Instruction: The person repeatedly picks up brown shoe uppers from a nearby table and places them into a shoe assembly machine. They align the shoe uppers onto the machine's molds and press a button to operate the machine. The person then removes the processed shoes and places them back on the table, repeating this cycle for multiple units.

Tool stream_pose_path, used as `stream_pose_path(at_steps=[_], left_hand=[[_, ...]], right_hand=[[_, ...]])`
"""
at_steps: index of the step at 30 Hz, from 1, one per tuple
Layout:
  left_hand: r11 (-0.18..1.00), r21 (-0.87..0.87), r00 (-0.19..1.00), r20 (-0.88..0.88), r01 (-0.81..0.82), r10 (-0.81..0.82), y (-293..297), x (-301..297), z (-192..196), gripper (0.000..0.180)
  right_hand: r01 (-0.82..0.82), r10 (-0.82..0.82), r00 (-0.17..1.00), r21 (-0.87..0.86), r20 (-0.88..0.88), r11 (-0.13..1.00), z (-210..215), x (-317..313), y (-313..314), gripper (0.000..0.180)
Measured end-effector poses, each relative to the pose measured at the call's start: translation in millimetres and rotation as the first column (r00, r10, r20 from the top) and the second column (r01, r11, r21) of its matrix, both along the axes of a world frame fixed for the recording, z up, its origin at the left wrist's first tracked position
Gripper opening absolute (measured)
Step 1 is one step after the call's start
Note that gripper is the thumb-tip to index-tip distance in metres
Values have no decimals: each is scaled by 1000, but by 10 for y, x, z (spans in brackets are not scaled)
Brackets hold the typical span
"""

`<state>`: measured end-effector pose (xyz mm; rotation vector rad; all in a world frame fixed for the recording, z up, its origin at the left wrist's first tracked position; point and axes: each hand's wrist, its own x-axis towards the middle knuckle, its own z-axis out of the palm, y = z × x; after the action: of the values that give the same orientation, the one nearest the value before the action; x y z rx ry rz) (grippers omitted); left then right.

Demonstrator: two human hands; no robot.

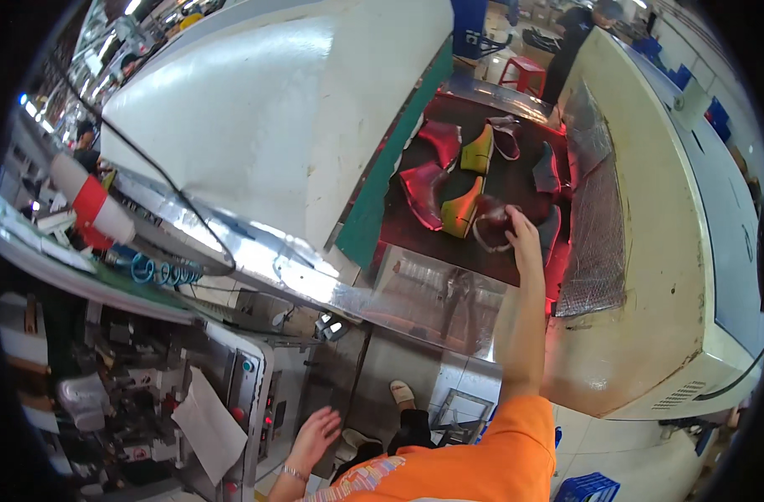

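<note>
My right hand (521, 237) reaches onto a dark conveyor belt (419, 238), its fingers closed on the edge of a dark red shoe upper (490, 219). Just left of it lies a yellow wedge-shaped shoe sole (462, 209), with a second yellow wedge (477, 149) farther back. Two red wedge-shaped pieces, one nearer (424, 191) and one farther (441, 140), lie along the belt's left side. A second dark red upper (506, 138) sits at the back, and a grey-blue wedge (546, 170) is at the right. Low down, my left hand (317, 432) hangs open, fingers apart, holding nothing.
A large white machine hood (256, 92) with a green edge rises left of the belt; a cream machine housing (658, 251) stands right. Below left is another machine with a control panel (260, 393). Farther back are a red stool (524, 74) and a person (576, 33).
</note>
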<state>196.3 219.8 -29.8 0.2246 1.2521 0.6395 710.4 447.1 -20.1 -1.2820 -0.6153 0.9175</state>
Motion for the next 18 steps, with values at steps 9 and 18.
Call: stream_pose_path(at_steps=[9,18], left_hand=[[737,490,758,651,-466,46,483,836,1025,58],[225,944,716,18,-242,698,-119,-556,1441,39]], right_hand=[[-981,935,130,180,330,73,1377,-1920,-1704,54],[-896,947,299,376,114,237,1581,-4037,-1283,42]])
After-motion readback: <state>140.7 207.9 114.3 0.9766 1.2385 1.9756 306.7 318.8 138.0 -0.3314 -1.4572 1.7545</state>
